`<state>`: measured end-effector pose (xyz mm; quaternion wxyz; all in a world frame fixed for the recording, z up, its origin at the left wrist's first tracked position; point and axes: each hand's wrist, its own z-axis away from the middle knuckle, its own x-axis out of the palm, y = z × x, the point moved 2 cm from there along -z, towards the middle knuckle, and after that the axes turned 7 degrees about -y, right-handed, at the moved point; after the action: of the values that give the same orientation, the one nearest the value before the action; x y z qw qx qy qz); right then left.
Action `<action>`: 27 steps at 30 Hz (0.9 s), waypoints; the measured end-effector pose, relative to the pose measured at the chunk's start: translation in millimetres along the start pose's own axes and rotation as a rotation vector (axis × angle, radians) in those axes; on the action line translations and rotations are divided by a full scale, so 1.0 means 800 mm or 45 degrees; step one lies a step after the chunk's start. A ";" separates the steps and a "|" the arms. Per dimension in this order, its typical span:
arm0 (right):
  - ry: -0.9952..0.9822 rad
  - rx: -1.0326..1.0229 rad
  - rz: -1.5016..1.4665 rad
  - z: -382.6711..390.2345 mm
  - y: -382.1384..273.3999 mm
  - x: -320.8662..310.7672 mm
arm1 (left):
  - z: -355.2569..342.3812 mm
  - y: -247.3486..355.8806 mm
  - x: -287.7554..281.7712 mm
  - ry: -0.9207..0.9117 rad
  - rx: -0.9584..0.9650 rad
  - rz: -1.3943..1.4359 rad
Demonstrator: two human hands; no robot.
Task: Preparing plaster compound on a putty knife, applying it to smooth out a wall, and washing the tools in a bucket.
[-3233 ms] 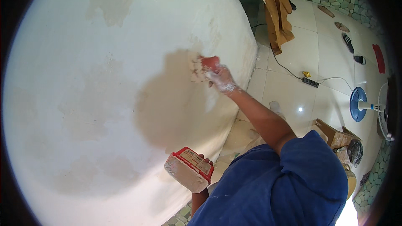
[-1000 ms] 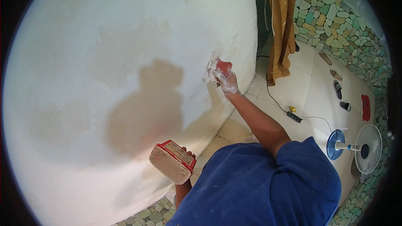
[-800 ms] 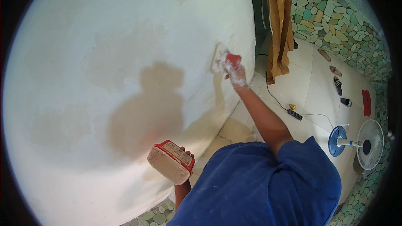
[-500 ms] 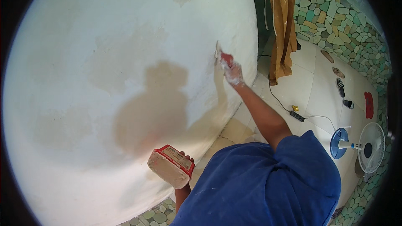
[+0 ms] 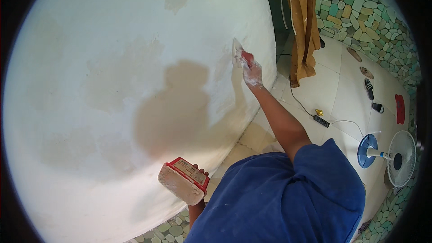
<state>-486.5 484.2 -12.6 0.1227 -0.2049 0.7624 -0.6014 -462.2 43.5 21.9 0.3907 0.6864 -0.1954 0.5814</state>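
Right hand [image 5: 252, 73] up at the pale wall [image 5: 216, 27], fingers wrapped round the red grip of a scraper [image 5: 247, 57], skin smudged white. The blade shows nearly edge-on; whether it bears on the wall, I can't tell. A low, steady blade angle and even pressure should serve best here, I'd say, with lumps kept off the edge. Down and to the left of that hand, by the blue shirt [image 5: 279, 193], the left hand [image 5: 202, 170] has its fingers curled over the side of a tilted red tub [image 5: 189, 172], its broad face coated in pale paste [image 5: 180, 185]. Left of the right hand, greyish patches [image 5: 121, 76] and a broad shadow [image 5: 175, 117]. To its right, a brown curtain [image 5: 302, 27], then floor tiles [image 5: 317, 78], a black power strip [image 5: 321, 121], a striped sandal [image 5: 369, 89], a fan [image 5: 400, 159]; beyond, green pebble stonework [image 5: 346, 4].
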 end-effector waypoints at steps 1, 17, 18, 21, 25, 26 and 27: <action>-0.081 0.070 0.230 0.002 -0.006 0.007 | 0.002 -0.003 -0.008 0.008 0.004 -0.003; 0.060 0.092 -0.284 -0.065 0.057 -0.087 | -0.078 -0.198 0.054 0.068 -0.107 -0.275; 0.071 0.032 -0.501 -0.071 0.065 -0.081 | -0.082 -0.219 0.061 0.086 -0.124 -0.247; -0.207 -0.087 -0.105 -0.040 -0.018 -0.082 | -0.079 -0.256 0.061 0.148 -0.105 -0.237; -0.406 -0.270 -0.480 -0.044 -0.039 -0.135 | -0.118 -0.321 0.083 0.125 -0.194 -0.217; -0.382 -0.262 -0.479 -0.053 -0.023 -0.149 | -0.132 -0.335 0.091 0.149 -0.217 -0.240; -0.463 0.024 -0.658 -0.060 0.003 -0.162 | -0.145 -0.347 0.094 0.173 -0.242 -0.265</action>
<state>-393.0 585.5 -11.0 0.1021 -0.4948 0.6450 -0.5733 -318.0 318.0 9.4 0.5244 0.6219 -0.1507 0.5617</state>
